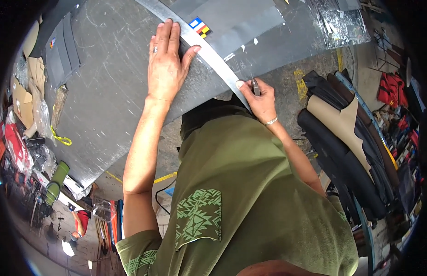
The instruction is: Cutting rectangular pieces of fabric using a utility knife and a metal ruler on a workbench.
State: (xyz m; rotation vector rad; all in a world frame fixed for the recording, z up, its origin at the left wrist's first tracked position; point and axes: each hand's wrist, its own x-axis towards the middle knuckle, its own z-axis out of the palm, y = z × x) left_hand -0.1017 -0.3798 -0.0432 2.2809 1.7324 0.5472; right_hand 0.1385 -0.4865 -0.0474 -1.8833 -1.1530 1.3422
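A long metal ruler (218, 66) lies slantwise over the table, its near end reaching the edge by my body. My left hand (166, 69) rests flat beside it, fingers stretched out, with fingertips and thumb at the ruler's edge. At the near end my right hand (260, 99) is closed: the thumb lies on the ruler, and a slim dark-and-silver cutter knife (256, 86) sticks out of the fingers. Under the ruler's far side lies a dark grey sheet (241, 20). A small patch of coloured flags (199, 27) shows on it right against the ruler.
Grey strips (62, 50) lie at the table's far left, near cardboard pieces (21, 103) and a yellow loop (62, 138). A clear plastic bag (340, 25) sits at the far right. Rolls of dark material (342, 156) stand to my right. Another person (80, 221) is at lower left.
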